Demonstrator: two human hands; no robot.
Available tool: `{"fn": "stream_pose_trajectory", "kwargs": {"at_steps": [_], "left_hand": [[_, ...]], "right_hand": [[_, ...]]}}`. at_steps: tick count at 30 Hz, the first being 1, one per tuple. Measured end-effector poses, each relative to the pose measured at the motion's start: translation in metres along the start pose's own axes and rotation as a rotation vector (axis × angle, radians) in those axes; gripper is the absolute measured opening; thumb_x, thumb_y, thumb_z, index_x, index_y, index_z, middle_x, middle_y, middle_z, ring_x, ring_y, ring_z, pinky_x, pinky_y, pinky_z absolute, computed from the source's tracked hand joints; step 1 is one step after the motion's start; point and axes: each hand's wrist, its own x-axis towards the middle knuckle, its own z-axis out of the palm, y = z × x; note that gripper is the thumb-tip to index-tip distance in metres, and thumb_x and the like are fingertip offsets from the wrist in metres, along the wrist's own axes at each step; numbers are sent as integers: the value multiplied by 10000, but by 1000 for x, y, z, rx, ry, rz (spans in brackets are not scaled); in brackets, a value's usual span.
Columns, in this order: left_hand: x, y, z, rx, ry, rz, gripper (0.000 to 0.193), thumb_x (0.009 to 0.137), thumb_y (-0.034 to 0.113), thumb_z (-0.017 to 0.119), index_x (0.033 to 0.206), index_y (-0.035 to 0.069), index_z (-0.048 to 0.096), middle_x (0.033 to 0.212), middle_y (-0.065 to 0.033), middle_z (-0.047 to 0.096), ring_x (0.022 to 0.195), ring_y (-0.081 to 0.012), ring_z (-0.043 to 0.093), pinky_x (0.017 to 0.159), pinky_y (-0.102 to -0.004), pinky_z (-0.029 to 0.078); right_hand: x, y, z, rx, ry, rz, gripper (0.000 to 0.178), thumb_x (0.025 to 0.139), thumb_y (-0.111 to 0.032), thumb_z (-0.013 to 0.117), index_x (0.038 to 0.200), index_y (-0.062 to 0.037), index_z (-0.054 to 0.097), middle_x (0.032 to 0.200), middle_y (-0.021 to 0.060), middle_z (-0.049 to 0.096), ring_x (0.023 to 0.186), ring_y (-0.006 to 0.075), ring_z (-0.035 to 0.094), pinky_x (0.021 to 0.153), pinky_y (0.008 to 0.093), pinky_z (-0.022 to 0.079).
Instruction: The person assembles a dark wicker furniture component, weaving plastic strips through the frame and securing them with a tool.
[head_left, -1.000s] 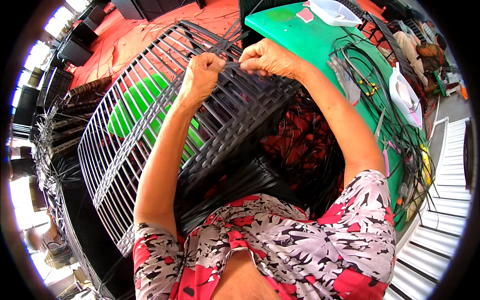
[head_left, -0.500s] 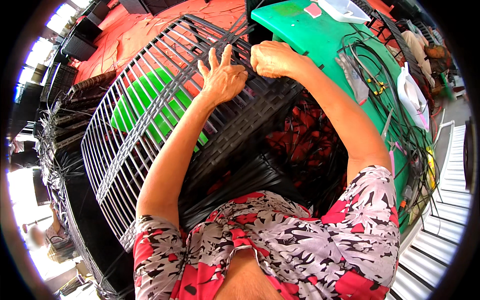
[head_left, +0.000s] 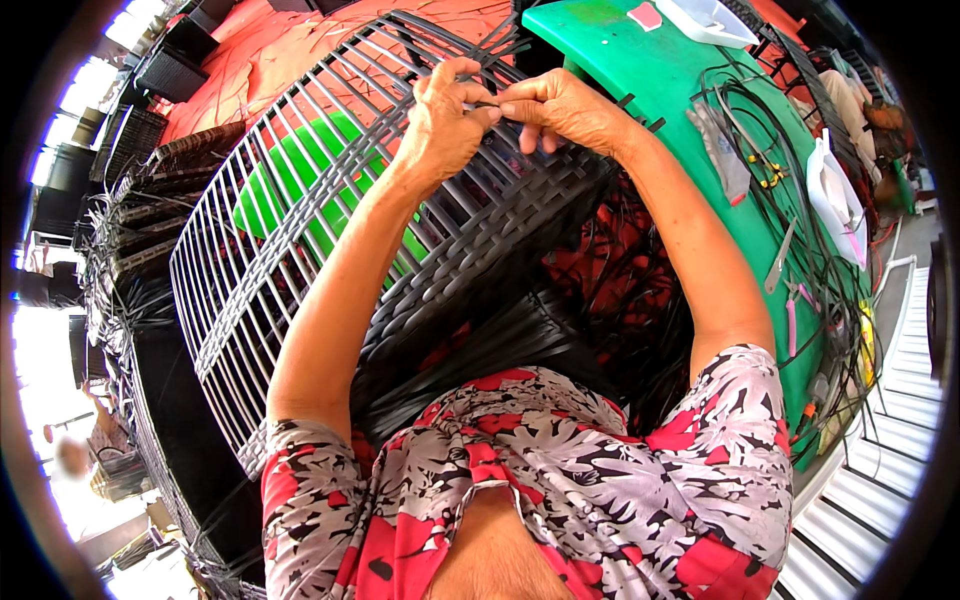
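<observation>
- Strand (head_left: 497, 104) – thin dark strip, sits upper centre of frame, right betw. the two hands; it's the short bit bridging thumb-to-thumb, long axis roughly left–right in the picture.
- Left hand (head_left: 445, 125) – fingers curled, tips pressed together on the strand's left end; pinch, not spread.
- Right hand (head_left: 565, 108) – fingers bunched, thumb and forefinger pinching the strand's right end; the two hands nearly touching, neither clearly nearer, both on it.
- Strand lies just above the woven panel (head_left: 480, 250), at its upper edge, where dark weave ends and bare grey ribs of the frame (head_left: 270, 250) begin; ribs run from lower left up to upper centre, so strand crosses them.
- Weave fills the frame's right part only; left part open bars, w/ a green seat (head_left: 290, 200) showing through.
- Green table (head_left: 680, 110) at upper right, w/ loose dark cords (head_left: 760, 130), pliers (head_left: 790, 320) lower down its right side, white tray (head_left: 712, 20) at top edge.
- Hard to tell: where the strand goes past the fingers – knuckles cover both ends; can't say if it's threaded under a rib yet.
- Lower part of panel hidden behind the person's patterned shirt (head_left: 560, 480); fisheye bends the ribs near the rim.
</observation>
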Motion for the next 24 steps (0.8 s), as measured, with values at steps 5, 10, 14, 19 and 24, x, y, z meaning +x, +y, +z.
{"fn": "stream_pose_trajectory", "kwargs": {"at_steps": [5, 10, 14, 19, 24], "left_hand": [[-16, -10, -11, 123, 88, 80, 155, 756, 199, 666, 830, 64, 688, 1148, -123, 539, 1110, -316, 440, 947, -425, 343], [-41, -12, -3, 622, -108, 122, 225, 763, 270, 618, 869, 93, 707, 1391, -178, 344, 1278, -467, 235, 991, -665, 168], [-34, -21, 7, 644, -221, 6, 250, 781, 289, 592, 946, 144, 709, 1464, -146, 235, 1335, -463, 113, 997, -697, 86], [-30, -15, 2, 509, -247, -94, 215, 763, 275, 660, 928, 145, 701, 1439, -78, 294, 1326, -405, 177, 1028, -654, 57], [-31, -19, -6, 218, -79, -68, 127, 762, 206, 657, 800, 91, 695, 1360, -127, 370, 1237, -369, 304, 1004, -551, 231]], "right_hand": [[-1, -8, 10, -231, 103, 0, 228, 860, -246, 624, 824, -22, 645, 545, 0, 535, 476, 58, 512, 441, 194, 416], [0, 5, 26, -893, 220, -341, 153, 724, -96, 640, 672, 37, 586, 632, 210, 569, 648, 369, 588, 618, 411, 468], [11, 24, 30, -950, 176, -423, 117, 726, -90, 633, 689, 20, 615, 611, 205, 567, 629, 348, 594, 580, 393, 474], [6, 3, 22, -422, -55, 154, 150, 804, -135, 606, 731, -9, 643, 566, 8, 542, 495, 74, 532, 435, 212, 447], [-3, 13, 22, -348, 174, -148, 278, 839, -166, 591, 1083, -38, 627, 629, 95, 615, 533, 144, 599, 521, 277, 489]]}}
